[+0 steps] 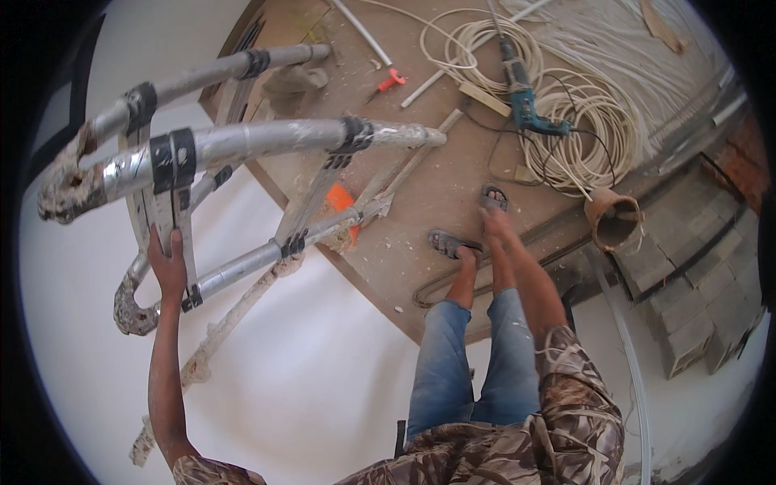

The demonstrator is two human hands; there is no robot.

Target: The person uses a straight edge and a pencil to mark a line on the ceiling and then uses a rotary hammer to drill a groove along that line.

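Note:
A silver tubular step ladder (250, 144) with black bands and plaster-crusted ends stands at the left. My left hand (168, 267) grips one of its flat steps near the lower rail, thumb on one side and fingers on the other. My right hand (495, 224) hangs in front of my lower legs, over the floor near my sandals. It looks small and blurred, so its fingers and anything in them do not show clearly.
A teal-and-black power drill (527, 111) lies on coils of cream cable (594, 121). Nearby are a red-handled tool (390, 81), white pipes (364, 34) and a brown bucket (612, 220). Grey blocks (687, 311) are stacked at right; an orange piece (339, 198) shows behind the ladder.

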